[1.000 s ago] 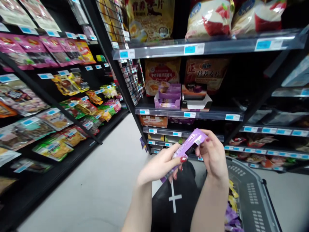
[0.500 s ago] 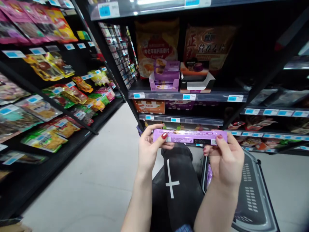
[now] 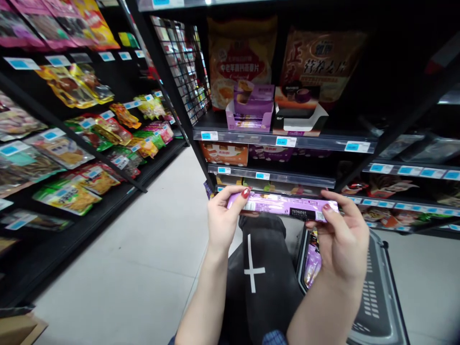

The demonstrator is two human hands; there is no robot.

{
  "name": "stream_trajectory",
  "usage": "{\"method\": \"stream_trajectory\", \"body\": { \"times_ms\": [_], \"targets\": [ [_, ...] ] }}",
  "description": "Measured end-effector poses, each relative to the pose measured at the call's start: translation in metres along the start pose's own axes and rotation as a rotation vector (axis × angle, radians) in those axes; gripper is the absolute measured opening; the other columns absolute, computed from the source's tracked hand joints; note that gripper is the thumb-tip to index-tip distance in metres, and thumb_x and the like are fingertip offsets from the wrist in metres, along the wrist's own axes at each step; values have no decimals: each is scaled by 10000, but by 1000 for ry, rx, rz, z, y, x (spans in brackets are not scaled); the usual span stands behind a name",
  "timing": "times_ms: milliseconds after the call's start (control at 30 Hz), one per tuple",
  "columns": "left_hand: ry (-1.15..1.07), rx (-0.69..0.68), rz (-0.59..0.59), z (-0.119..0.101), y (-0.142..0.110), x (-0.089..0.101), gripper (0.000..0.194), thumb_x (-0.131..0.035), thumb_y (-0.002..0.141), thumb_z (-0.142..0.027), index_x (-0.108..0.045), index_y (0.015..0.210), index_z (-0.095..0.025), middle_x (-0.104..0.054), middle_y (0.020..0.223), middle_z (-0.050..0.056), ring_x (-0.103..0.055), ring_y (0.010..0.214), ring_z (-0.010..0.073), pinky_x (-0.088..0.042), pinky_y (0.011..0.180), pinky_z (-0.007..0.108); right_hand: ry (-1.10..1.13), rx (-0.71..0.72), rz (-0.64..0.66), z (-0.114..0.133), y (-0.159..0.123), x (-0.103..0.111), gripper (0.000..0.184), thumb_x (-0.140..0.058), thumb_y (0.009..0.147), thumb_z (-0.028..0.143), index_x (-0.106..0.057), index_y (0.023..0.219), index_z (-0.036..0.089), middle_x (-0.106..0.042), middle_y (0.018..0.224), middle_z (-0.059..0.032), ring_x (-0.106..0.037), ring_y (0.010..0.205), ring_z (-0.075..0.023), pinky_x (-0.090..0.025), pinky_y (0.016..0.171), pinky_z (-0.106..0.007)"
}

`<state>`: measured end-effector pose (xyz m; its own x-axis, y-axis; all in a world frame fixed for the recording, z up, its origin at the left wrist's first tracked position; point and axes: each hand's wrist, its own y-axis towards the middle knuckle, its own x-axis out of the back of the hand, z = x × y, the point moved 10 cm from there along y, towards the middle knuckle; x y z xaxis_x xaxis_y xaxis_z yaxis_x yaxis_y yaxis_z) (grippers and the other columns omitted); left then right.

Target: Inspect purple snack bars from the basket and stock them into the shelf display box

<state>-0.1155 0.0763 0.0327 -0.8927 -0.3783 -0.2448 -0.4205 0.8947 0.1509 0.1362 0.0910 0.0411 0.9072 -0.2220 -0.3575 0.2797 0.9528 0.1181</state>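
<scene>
A long, thin purple sachet (image 3: 276, 205) is stretched level between my hands, its printed side with a barcode and a black date patch facing me. My left hand (image 3: 224, 215) pinches its left end, thumb on the front. At the other end, my right hand (image 3: 341, 232) holds it between thumb and fingers. Beyond it on the shelf stands an open purple display box (image 3: 249, 112) with similar sachets inside. Beside that box is a black and white display box (image 3: 300, 115). Below my right hand, purple packets (image 3: 312, 263) lie in a grey shopping basket (image 3: 384, 306).
Large cereal bags (image 3: 240, 62) stand behind the boxes. Orange and purple cartons (image 3: 224, 153) sit on the shelf below. Snack packets (image 3: 68, 191) fill the left rack. A cardboard box edge (image 3: 23, 328) shows at the lower left. My knee (image 3: 266, 249) is under the sachet.
The sachet was slanted a second ago; my hands have since turned it level and spread to its two ends. The view has dipped and the shelves appear closer. Since half a second ago, little differs.
</scene>
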Motion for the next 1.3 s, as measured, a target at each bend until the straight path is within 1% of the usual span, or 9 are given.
{"method": "stream_trajectory", "body": {
  "times_ms": [67,167,300,400,533,600,767,967,1300],
  "targets": [
    [-9,21,-5,3,1,1,213,-702,709,-384,-673,783,-186,-629,747,0,-615,572,129,-552,466,245,-1,4,-2,1,-1,-1,165,-715,685,222,-695,848,206,-644,830,-15,-564,551,-84,-480,386,-176],
    [6,45,-7,6,1,1,220,-696,710,-391,-671,788,-187,-641,750,-3,-606,539,122,-550,469,254,7,-5,3,1,-2,-2,151,-720,675,229,-693,820,200,-655,921,-36,-582,598,-96,-473,382,-173],
    [-15,54,-6,6,1,1,212,-709,699,-378,-668,775,-185,-648,731,-6,-591,490,110,-539,450,243,22,-27,11,0,-2,-2,158,-719,667,233,-693,818,195,-662,937,-49,-584,602,-101,-494,407,-188],
    [-53,63,8,6,1,0,207,-714,698,-367,-664,763,-176,-641,668,-16,-574,440,100,-519,414,224,19,-33,15,1,-2,-2,158,-722,665,242,-695,813,194,-661,905,-44,-581,579,-99,-493,397,-192],
    [-79,65,3,5,1,0,235,-716,704,-377,-655,750,-155,-632,617,-19,-568,412,96,-500,389,205,2,-37,36,0,-3,-6,148,-724,675,255,-701,810,197,-635,748,-14,-583,547,-103,-478,378,-179],
    [-97,62,1,4,1,0,234,-720,705,-372,-655,747,-151,-636,617,-19,-569,406,96,-496,383,203,-2,-34,40,1,-4,-7,145,-724,678,262,-705,807,200,-624,720,-6,-580,533,-101,-476,373,-179],
    [-109,64,9,4,1,0,222,-722,706,-359,-655,746,-151,-644,618,-16,-561,392,91,-491,375,199,-3,-36,30,1,-3,-5,147,-730,668,266,-710,797,199,-625,725,-9,-581,557,-104,-477,377,-172],
    [-111,68,15,4,2,0,230,-723,707,-364,-657,747,-146,-644,618,-15,-567,397,93,-494,373,198,-1,-30,42,1,-4,-8,149,-733,666,270,-711,797,202,-622,689,-1,-573,522,-96,-476,378,-173],
    [-109,30,17,1,3,2,230,-721,715,-374,-659,746,-155,-624,640,-17,-551,424,85,-492,389,202,-12,-18,58,0,-4,-10,136,-720,692,267,-706,814,207,-626,773,-12,-562,567,-91,-473,390,-171]
  ]
}}
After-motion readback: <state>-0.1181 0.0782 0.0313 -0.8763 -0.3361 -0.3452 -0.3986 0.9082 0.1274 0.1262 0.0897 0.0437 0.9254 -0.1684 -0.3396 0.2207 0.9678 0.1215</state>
